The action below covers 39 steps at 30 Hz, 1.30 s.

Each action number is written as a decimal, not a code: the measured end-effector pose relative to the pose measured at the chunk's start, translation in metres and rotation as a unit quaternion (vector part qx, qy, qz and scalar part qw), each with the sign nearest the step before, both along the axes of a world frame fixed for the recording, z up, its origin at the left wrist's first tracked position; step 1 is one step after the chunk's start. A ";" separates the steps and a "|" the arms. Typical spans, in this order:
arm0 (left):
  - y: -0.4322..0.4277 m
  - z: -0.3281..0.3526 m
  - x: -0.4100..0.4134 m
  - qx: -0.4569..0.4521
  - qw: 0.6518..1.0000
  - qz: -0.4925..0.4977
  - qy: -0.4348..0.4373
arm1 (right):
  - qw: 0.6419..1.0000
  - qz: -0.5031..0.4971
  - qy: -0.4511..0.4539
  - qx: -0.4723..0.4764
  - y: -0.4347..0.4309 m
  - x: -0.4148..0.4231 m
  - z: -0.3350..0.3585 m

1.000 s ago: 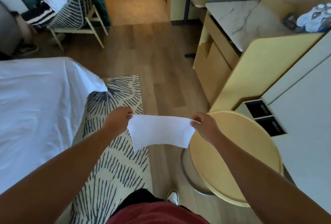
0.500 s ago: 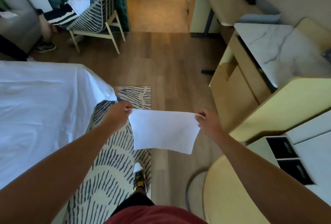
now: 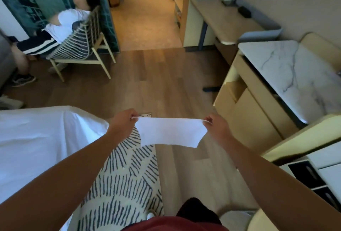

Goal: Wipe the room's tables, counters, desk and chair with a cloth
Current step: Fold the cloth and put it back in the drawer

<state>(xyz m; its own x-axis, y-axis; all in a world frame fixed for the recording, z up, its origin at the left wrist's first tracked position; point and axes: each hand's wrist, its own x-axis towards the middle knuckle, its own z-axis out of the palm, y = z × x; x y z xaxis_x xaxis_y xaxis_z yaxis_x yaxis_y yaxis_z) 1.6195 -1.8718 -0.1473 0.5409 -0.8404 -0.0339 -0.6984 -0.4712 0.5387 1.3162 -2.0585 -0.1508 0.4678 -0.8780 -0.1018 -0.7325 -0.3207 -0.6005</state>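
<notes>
Dim warm light, wide-angle edge distortion

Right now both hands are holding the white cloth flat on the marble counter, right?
Not quite. Both hands, left hand and right hand, do hold the white cloth, but stretched in the air over the floor; the marble counter is off to the right, as the head view shows.

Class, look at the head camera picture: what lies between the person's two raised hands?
In the head view, a white rectangular cloth is stretched between the left hand and right hand.
</notes>
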 end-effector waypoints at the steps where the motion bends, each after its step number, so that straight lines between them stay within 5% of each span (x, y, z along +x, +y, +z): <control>1: -0.012 0.002 0.010 -0.002 1.000 -0.004 -0.001 | 1.000 -0.001 -0.001 -0.001 -0.012 0.009 0.001; 27: -0.483 -0.031 0.159 0.006 0.997 -0.043 0.057 | 0.997 -0.021 0.043 0.059 -0.454 0.138 -0.051; 34: -0.645 -0.052 0.190 0.025 0.987 -0.142 0.075 | 0.988 -0.138 0.025 0.069 -0.539 0.134 -0.063; 39: -0.760 -0.066 0.197 0.028 0.955 -0.281 0.092 | 0.950 -0.297 -0.014 0.096 -0.574 0.133 -0.076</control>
<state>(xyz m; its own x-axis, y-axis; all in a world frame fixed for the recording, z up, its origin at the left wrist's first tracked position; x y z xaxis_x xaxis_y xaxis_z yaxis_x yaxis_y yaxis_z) 1.8170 -2.6320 -0.2133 -0.0140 -0.9903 -0.1386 -0.7456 -0.0820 0.6614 1.4493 -2.6327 -0.2267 -0.1000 -0.9545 -0.2810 -0.7335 0.2615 -0.6274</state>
